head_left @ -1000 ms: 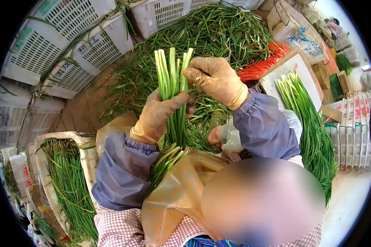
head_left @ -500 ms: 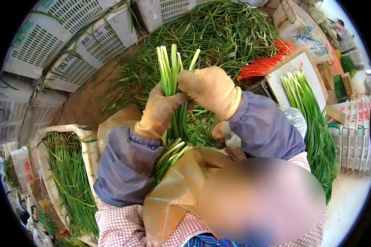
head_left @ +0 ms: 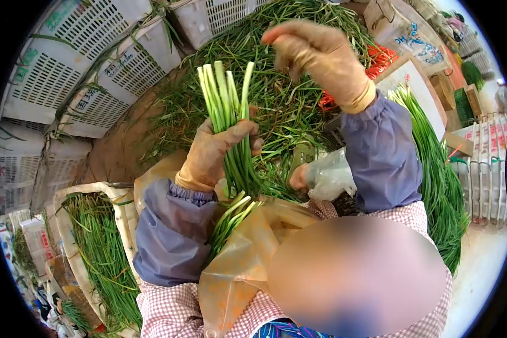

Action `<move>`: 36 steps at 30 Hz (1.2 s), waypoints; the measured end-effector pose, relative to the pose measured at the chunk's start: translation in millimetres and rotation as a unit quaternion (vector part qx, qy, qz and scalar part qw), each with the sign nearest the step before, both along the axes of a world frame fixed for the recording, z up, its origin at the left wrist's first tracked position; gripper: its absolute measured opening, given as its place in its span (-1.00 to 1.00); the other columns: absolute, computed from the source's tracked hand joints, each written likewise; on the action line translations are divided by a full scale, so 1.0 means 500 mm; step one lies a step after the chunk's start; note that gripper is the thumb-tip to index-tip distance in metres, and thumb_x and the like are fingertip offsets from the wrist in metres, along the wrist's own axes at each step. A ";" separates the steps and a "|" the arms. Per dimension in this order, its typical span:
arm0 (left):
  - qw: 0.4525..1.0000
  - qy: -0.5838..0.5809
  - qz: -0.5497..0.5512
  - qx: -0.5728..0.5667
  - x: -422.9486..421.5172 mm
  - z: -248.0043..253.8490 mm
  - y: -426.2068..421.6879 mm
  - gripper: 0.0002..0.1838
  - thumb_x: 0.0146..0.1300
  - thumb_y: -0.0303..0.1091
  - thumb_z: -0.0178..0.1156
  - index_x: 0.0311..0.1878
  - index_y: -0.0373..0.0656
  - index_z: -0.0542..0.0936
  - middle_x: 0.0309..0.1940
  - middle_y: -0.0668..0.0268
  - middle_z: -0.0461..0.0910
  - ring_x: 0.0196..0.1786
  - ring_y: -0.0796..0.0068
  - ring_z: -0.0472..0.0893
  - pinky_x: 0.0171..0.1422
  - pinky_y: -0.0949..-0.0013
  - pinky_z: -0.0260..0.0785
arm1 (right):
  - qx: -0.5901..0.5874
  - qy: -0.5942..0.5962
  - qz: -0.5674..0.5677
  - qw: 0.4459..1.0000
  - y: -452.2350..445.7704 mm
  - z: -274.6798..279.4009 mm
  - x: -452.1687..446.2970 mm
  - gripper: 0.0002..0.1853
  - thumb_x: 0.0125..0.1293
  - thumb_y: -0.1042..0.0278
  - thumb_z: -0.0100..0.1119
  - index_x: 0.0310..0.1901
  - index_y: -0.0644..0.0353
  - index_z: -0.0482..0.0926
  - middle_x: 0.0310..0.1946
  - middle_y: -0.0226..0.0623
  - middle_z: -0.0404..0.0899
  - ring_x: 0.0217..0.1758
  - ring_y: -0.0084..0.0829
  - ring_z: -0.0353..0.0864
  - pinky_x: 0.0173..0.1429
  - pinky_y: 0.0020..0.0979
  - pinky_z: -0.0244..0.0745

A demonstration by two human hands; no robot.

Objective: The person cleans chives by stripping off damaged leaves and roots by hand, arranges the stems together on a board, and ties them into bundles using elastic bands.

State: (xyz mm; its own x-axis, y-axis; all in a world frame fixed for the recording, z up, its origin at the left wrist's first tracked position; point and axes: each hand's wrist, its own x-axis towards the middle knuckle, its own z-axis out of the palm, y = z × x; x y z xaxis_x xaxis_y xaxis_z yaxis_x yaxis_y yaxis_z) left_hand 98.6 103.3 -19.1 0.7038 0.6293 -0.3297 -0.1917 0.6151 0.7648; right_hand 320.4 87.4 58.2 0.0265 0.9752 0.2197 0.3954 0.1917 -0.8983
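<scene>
stalk bunch (head_left: 222,104): upright, this side of leaf heap (head_left: 290,98) | left hand (head_left: 213,151): grip wrapped round it | right hand (head_left: 324,59): over heap, half-curled, nothing visible held | likely light, bendy, bruisable; hold mid-stalk

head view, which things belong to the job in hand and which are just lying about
Likely in the job:
left hand
green stalks it grips
right hand, raised
stalks at the lap

Seemingly just lying about:
white crates
loose leaf pile
box with blue writing

The right hand (head_left: 325,59) seems slightly blurred.
</scene>
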 end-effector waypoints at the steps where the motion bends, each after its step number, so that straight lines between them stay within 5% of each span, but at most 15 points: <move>1: 1.000 -0.009 0.014 -0.008 0.001 0.004 -0.001 -0.68 0.22 -0.35 0.22 0.02 -0.21 0.46 -0.32 0.29 0.51 -0.31 0.36 0.56 -0.23 0.32 0.48 | -0.043 -0.050 0.010 0.998 -0.015 0.005 -0.027 -0.66 0.27 0.10 0.16 -0.14 0.24 0.58 -0.47 -0.37 0.59 -0.42 -0.50 0.53 -0.28 -0.40 0.47; 4: 1.000 -0.010 0.010 -0.001 -0.005 0.001 0.000 -0.69 0.23 -0.36 0.22 0.02 -0.20 0.45 -0.32 0.28 0.51 -0.33 0.37 0.55 -0.26 0.32 0.49 | -0.041 -0.072 0.050 0.995 -0.034 -0.069 -0.058 -0.70 0.24 0.15 0.21 -0.19 0.25 0.59 -0.45 -0.26 0.62 -0.44 -0.51 0.56 -0.31 -0.45 0.47; 6: 1.000 -0.027 -0.009 -0.009 -0.006 -0.002 0.002 -0.69 0.23 -0.36 0.21 0.01 -0.20 0.45 -0.33 0.29 0.51 -0.33 0.37 0.55 -0.25 0.32 0.49 | -0.087 0.108 0.088 0.986 -0.047 -0.112 -0.086 -0.71 0.22 0.18 0.22 -0.20 0.26 0.58 -0.44 -0.20 0.63 -0.43 -0.45 0.58 -0.29 -0.40 0.48; 10: 0.999 -0.012 0.006 -0.034 -0.014 -0.002 0.008 -0.70 0.19 -0.40 0.24 -0.01 -0.20 0.48 -0.33 0.27 0.53 -0.36 0.42 0.56 -0.28 0.38 0.50 | -0.025 -0.117 0.097 0.988 -0.064 -0.079 -0.083 -0.83 0.25 0.35 0.20 -0.35 0.31 0.56 -0.62 -0.41 0.45 -0.52 -0.63 0.41 -0.44 -0.54 0.34; 12: 0.998 -0.053 0.016 -0.023 -0.011 -0.002 0.010 -0.69 0.19 -0.42 0.23 0.00 -0.22 0.48 -0.33 0.26 0.53 -0.36 0.40 0.57 -0.26 0.37 0.50 | -0.219 0.181 0.164 0.945 -0.092 -0.008 -0.059 -0.87 0.24 0.42 0.14 -0.39 0.29 0.55 -0.67 -0.39 0.47 -0.59 -0.59 0.43 -0.51 -0.56 0.33; 15: 0.999 -0.033 0.041 0.009 -0.006 0.016 0.000 -0.65 0.19 -0.44 0.23 0.04 -0.26 0.46 -0.32 0.25 0.54 -0.34 0.38 0.57 -0.23 0.34 0.49 | -0.080 0.273 0.168 0.944 -0.114 0.015 0.034 -0.75 0.27 0.29 0.11 -0.19 0.33 0.58 -0.44 -0.30 0.58 -0.36 -0.56 0.52 -0.26 -0.46 0.46; 19: 0.995 0.064 0.054 0.055 0.043 0.026 -0.013 -0.65 0.18 -0.47 0.21 0.04 -0.30 0.44 -0.21 0.18 0.55 -0.21 0.34 0.58 -0.14 0.32 0.50 | 0.158 -0.204 -0.130 0.957 -0.055 -0.037 0.047 -0.49 0.24 0.22 0.18 0.17 0.26 0.38 0.04 -0.16 0.52 0.13 -0.33 0.50 0.13 -0.34 0.45; 20: 0.996 0.011 -0.008 0.091 0.037 0.004 -0.003 -0.67 0.19 -0.47 0.22 0.01 -0.29 0.44 -0.19 0.18 0.54 -0.19 0.35 0.56 -0.13 0.31 0.48 | 0.204 -0.061 -0.147 0.966 -0.054 -0.020 0.018 -0.51 0.23 0.20 0.20 0.14 0.23 0.41 0.02 -0.11 0.52 0.12 -0.25 0.50 0.16 -0.27 0.42; 22: 0.990 0.061 -0.027 0.121 0.014 -0.012 0.002 -0.68 0.20 -0.47 0.21 0.02 -0.25 0.44 -0.21 0.21 0.54 -0.21 0.39 0.55 -0.13 0.33 0.46 | 0.423 -0.131 -0.201 0.874 -0.010 -0.003 -0.024 -0.54 0.15 0.13 0.21 0.04 0.18 0.44 -0.14 -0.09 0.54 -0.02 -0.10 0.52 0.09 -0.17 0.43; 23: 0.983 0.092 -0.053 0.149 0.005 -0.016 0.005 -0.68 0.21 -0.48 0.20 0.04 -0.24 0.44 -0.23 0.22 0.54 -0.21 0.40 0.55 -0.13 0.34 0.45 | 0.329 -0.325 -0.149 0.874 -0.037 0.023 -0.068 -0.59 0.15 0.08 0.19 -0.02 0.12 0.51 -0.23 -0.16 0.55 -0.09 -0.14 0.53 0.09 -0.08 0.40; 26: 0.961 0.109 0.076 0.243 0.005 -0.047 -0.047 -0.71 0.24 -0.51 0.15 0.03 -0.22 0.42 -0.30 0.26 0.55 -0.23 0.42 0.56 -0.12 0.38 0.45 | 0.286 -0.329 -0.021 0.900 -0.009 -0.099 -0.135 -0.46 0.16 -0.11 0.13 0.04 0.12 0.47 -0.16 -0.16 0.56 -0.02 -0.11 0.51 0.29 0.06 0.19; 29: 0.977 0.097 0.049 0.186 0.005 -0.004 -0.026 -0.64 0.26 -0.49 0.15 0.12 -0.19 0.37 -0.17 0.25 0.53 -0.17 0.41 0.55 -0.09 0.38 0.44 | 0.308 0.240 -0.083 0.917 -0.036 -0.033 -0.070 -0.19 0.06 -0.15 0.26 0.24 0.24 0.30 0.10 0.06 0.39 0.19 -0.08 0.40 0.24 -0.16 0.34; 30: 0.983 0.063 0.109 0.135 -0.001 -0.003 -0.011 -0.65 0.28 -0.50 0.12 0.13 -0.19 0.36 -0.20 0.27 0.54 -0.19 0.43 0.54 -0.09 0.39 0.45 | 0.322 0.052 -0.194 0.925 -0.036 -0.059 -0.053 -0.08 0.05 -0.16 0.26 0.31 0.28 0.16 0.15 0.06 0.34 0.23 -0.05 0.34 0.28 -0.13 0.26; 33: 0.987 -0.014 0.156 0.042 0.007 0.011 0.029 -0.65 0.35 -0.37 0.05 0.18 -0.16 0.34 -0.10 0.26 0.54 -0.07 0.41 0.55 0.02 0.36 0.46 | 0.077 -0.190 -0.085 0.975 -0.093 -0.108 -0.131 0.24 -0.13 -0.11 0.36 0.41 0.31 -0.24 0.29 0.14 0.10 0.37 0.04 0.10 0.37 0.09 0.00; 36: 0.990 0.029 0.134 -0.033 0.011 0.031 0.004 -0.66 0.43 -0.22 -0.08 0.16 -0.16 0.37 -0.01 0.28 0.51 0.07 0.40 0.51 0.17 0.33 0.42 | -0.020 -0.226 -0.033 0.973 -0.141 -0.157 -0.210 0.23 -0.12 0.06 0.33 0.44 0.13 -0.38 0.33 0.12 0.04 0.40 0.13 0.01 0.38 0.21 -0.11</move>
State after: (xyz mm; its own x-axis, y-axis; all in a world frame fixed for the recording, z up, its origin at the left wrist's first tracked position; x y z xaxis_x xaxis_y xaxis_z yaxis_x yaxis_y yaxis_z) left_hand 104.1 105.3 -3.6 0.4929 0.7669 -0.4109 -0.3119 0.5967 0.7394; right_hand 215.5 17.1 -20.2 -0.0015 0.9826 0.1856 0.7622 0.1212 -0.6358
